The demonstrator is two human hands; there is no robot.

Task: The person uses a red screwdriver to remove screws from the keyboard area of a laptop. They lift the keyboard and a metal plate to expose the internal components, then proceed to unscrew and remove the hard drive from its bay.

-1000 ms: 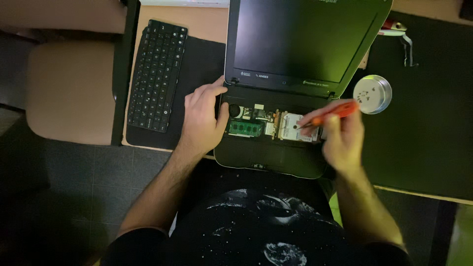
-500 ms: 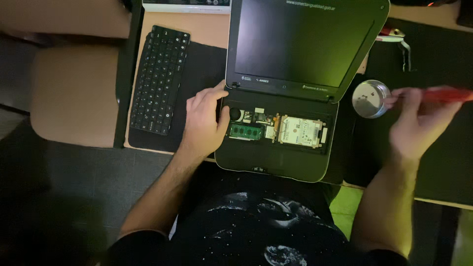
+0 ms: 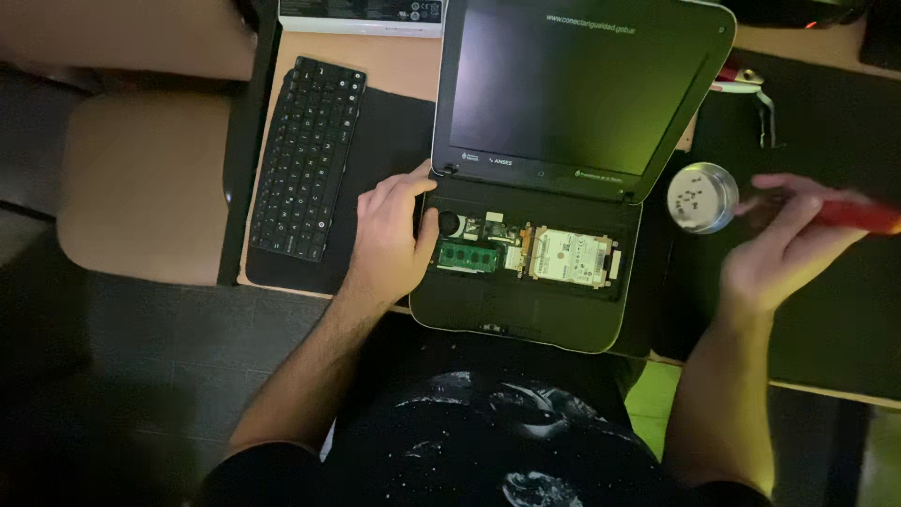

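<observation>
Small black laptop [image 3: 554,188], its keyboard removed so the green memory stick [image 3: 466,255] and silver hard drive [image 3: 568,256] show, lies open at the desk's centre. The left hand [image 3: 389,239] rests flat at its 9 o'clock edge, fingers together, thumb touching the bay, as half a second ago. The right hand [image 3: 784,249] pinches a red-handled screwdriver [image 3: 859,218]; since a second ago it has swung from the hard drive to 3 o'clock, beside the round metal tin [image 3: 702,197]. A detached black keyboard [image 3: 305,158] lies at 9 o'clock.
</observation>
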